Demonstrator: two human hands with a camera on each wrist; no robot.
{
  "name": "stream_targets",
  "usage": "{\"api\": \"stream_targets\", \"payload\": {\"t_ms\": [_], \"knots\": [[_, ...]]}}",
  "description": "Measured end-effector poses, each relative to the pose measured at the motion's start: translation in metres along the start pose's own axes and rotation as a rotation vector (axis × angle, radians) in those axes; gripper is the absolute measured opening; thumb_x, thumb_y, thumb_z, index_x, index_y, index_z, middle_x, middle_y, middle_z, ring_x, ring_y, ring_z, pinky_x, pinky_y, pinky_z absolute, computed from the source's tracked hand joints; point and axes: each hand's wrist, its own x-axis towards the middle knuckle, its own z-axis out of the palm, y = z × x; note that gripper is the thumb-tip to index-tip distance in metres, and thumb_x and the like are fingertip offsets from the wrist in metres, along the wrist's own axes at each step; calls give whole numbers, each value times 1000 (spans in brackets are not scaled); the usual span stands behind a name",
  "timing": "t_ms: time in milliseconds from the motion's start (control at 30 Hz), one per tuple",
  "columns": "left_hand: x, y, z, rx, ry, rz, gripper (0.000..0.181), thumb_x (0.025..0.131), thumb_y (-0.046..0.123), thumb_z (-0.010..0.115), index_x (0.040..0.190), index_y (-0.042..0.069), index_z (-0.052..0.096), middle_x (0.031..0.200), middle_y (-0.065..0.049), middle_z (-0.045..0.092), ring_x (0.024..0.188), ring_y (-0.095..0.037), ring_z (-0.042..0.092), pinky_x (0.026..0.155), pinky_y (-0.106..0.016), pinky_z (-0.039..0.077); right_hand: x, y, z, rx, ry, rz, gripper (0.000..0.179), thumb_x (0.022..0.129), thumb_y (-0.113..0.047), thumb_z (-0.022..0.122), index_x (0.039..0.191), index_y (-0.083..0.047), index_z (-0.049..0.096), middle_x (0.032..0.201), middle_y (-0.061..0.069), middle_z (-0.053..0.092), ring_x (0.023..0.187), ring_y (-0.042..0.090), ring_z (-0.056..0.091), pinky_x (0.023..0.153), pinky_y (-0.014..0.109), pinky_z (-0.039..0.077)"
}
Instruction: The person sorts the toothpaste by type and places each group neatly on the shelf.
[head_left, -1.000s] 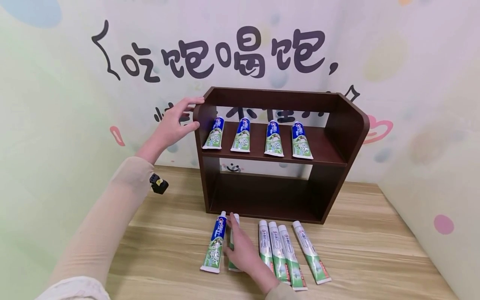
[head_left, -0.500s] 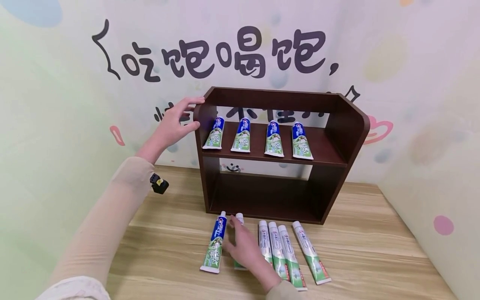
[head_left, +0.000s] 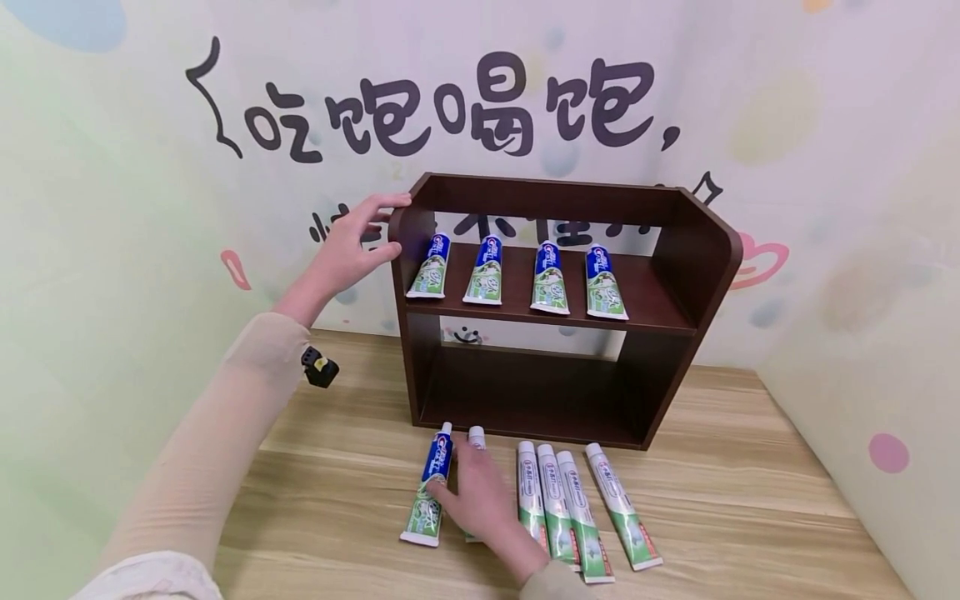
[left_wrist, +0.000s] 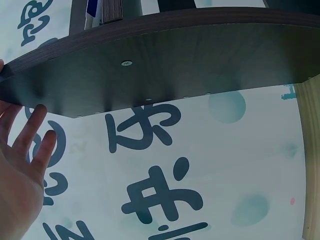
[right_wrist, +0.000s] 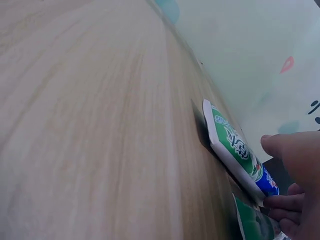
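Note:
My left hand (head_left: 352,242) rests against the left side panel of a dark brown two-tier shelf (head_left: 555,188), its fingers fairly straight. In the left wrist view, fingertips touch the outside of that panel (left_wrist: 165,65). On the table my right hand (head_left: 483,496) reaches over a blue-and-green toothpaste tube (head_left: 422,518), its thumb above the tube and its fingers on the right side. The right wrist view has the thumb apart from this toothpaste tube (right_wrist: 235,142), with the other fingers close to its far end. A white-capped toothpaste tube (head_left: 477,437) lies partly hidden beneath the hand.
Several blue-and-green toothpaste tubes (head_left: 551,279) lie on the upper tier. More white-and-green toothpaste tubes (head_left: 558,504) lie on the wooden table (head_left: 750,500) at the right. A small black object (head_left: 321,367) shows beside the left sleeve. A printed wall stands behind the shelf.
My right hand has shifted from the white-capped tube to above the blue-and-green tube beside it. That white-capped tube moved slightly right. The left hand stays against the shelf.

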Motion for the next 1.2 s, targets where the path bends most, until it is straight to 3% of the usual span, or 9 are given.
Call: {"api": "stream_targets", "payload": {"t_ms": [233,500,667,833,1067,1200], "knots": [[0,1,2,-15,18,5,52,89,7,63,140,15,52,150,-3,50,126,-33,57,108,-51,46,-2,-4,7,-232,1,-55,82,84,-55,70,143,-4,46,135,14,59,128,33,53,112,45,43],[0,-1,2,-9,22,-1,52,89,7,62,140,15,52,150,-4,51,126,-34,56,108,-54,46,8,-19,11,-291,-9,11,89,74,-58,77,143,-12,48,122,13,64,116,30,58,99,43,49],[-1,0,2,-18,17,1,52,90,7,62,140,15,51,151,-4,50,126,-34,56,108,-56,44,12,-27,13,-69,-69,108,94,71,-42,85,148,-12,41,129,23,58,111,33,60,91,46,56],[-1,0,2,-9,24,0,52,90,7,63,140,17,52,150,-3,50,126,-33,56,108,-53,45,14,-30,15,143,-100,156,96,72,-26,86,151,-9,35,132,30,51,97,30,64,78,41,60],[-1,1,2,-16,21,1,52,90,7,62,140,16,51,151,-4,50,127,-33,56,108,-53,46,16,-26,13,282,-105,191,96,67,-19,88,147,-2,39,123,23,60,96,24,63,81,38,59],[-1,0,3,-20,20,-2,52,90,7,62,141,16,51,151,-5,50,127,-34,55,108,-56,45,18,-21,7,370,-134,230,84,67,-19,88,137,6,49,104,15,68,79,18,65,67,31,59]]}}
